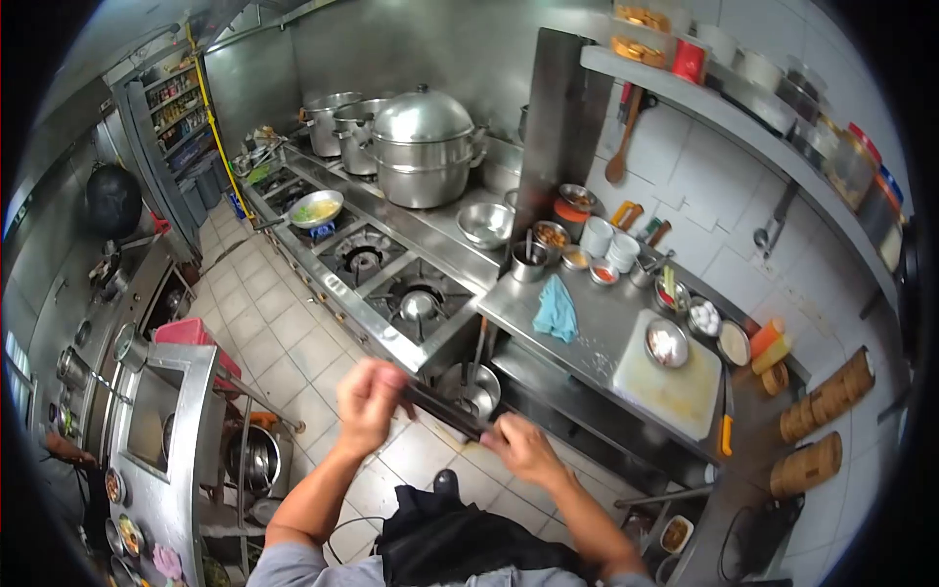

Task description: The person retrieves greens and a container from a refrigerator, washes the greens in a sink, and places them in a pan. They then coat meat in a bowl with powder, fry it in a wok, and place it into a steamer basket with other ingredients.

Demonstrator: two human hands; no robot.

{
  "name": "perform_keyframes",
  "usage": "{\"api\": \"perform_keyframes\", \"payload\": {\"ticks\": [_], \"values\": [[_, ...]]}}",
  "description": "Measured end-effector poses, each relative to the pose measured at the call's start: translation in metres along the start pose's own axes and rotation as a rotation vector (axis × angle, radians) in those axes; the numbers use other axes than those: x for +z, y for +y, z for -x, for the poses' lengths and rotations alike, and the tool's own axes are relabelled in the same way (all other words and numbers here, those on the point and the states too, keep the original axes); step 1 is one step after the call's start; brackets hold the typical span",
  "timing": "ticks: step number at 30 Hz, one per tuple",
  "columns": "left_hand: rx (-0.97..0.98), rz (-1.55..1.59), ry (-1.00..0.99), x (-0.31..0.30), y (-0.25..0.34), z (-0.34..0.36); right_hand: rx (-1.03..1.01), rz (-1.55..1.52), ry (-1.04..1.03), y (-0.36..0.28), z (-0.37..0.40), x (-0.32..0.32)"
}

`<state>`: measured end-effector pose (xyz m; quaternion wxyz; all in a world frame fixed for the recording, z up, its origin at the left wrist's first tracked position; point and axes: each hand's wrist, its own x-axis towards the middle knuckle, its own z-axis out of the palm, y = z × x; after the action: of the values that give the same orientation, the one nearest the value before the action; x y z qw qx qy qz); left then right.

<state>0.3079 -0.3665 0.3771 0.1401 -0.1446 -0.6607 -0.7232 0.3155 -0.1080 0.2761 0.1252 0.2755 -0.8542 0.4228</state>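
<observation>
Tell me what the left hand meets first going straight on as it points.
Left hand, gripping the dark strip: likely the stove's front edge, ahead and slightly right. Depth unclear; it may pass above.

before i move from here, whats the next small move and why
I'd probably draw both hands slightly toward the body, keeping the grip: the left hand and right hand hold a long dark object that looks close to the stove's front corner, though this view can't settle the gap.
</observation>
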Motion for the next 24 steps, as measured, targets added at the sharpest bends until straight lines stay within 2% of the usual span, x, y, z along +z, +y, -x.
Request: {"api": "perform_keyframes", "payload": {"ticks": [1,2,3,4,5,7,9,11,12,13,14,15,16,18,19,20,21,22,23,24], "values": [[-0.02,0.03,0.061,-0.029,-0.009,-0.02,0.055,0.025,-0.028,0.01,-0.034,0.004],[0.15,0.222,0.11,-0.045,-0.022,-0.039,0.112,0.051,-0.057,0.017,-0.078,0.0],[0.139,0.218,0.192,-0.052,-0.014,-0.047,0.144,0.035,-0.044,0.024,-0.128,-0.012],[0.128,0.211,0.274,-0.058,-0.007,-0.054,0.071,0.063,0.142,0.051,-0.178,-0.015],[0.06,0.078,0.26,-0.082,-0.025,-0.048,0.119,-0.007,0.291,0.067,-0.237,-0.028],[-0.172,-0.09,0.178,-0.123,-0.074,-0.022,0.024,0.086,0.511,0.063,-0.356,-0.088],[-0.451,-0.172,0.238,-0.142,-0.122,0.024,-0.051,0.156,0.67,0.076,-0.459,-0.143],[-0.618,-0.396,0.207,-0.163,-0.176,0.086,0.038,0.211,0.747,0.087,-0.532,-0.185],[-0.717,-0.409,0.229,-0.166,-0.194,0.115,0.077,0.246,0.801,0.102,-0.561,-0.197],[-0.803,-0.461,0.244,-0.169,-0.213,0.143,0.023,0.312,0.815,0.151,-0.604,-0.211],[-0.917,-0.351,0.322,-0.165,-0.219,0.16,0.033,0.376,0.719,0.132,-0.591,-0.212],[-0.998,-0.197,0.41,-0.16,-0.223,0.173,-0.005,0.317,0.736,0.139,-0.591,-0.208],[-1.084,-0.05,0.481,-0.158,-0.227,0.18,0.057,0.386,0.756,0.168,-0.594,-0.201],[-1.192,-0.183,0.329,-0.158,-0.247,0.188,0.188,0.523,0.784,0.231,-0.602,-0.187],[-1.227,-0.197,0.248,-0.155,-0.254,0.181,0.425,0.503,0.927,0.286,-0.623,-0.171],[-1.218,-0.176,0.153,-0.15,-0.255,0.166,0.56,0.516,1.4,0.245,-0.59,-0.136],[-1.175,-0.208,0.08,-0.142,-0.26,0.151,0.546,0.108,0.917,0.221,-0.507,-0.139],[-1.12,-0.235,0.016,-0.13,-0.265,0.131,0.485,0.058,0.887,0.23,-0.46,-0.116],[-1.106,-0.315,-0.034,-0.117,-0.269,0.11,0.299,0.143,0.973,0.288,-0.428,-0.076],[-1.084,-0.393,-0.081,-0.104,-0.275,0.088,0.22,0.027,0.821,0.304,-0.367,-0.05]]}}
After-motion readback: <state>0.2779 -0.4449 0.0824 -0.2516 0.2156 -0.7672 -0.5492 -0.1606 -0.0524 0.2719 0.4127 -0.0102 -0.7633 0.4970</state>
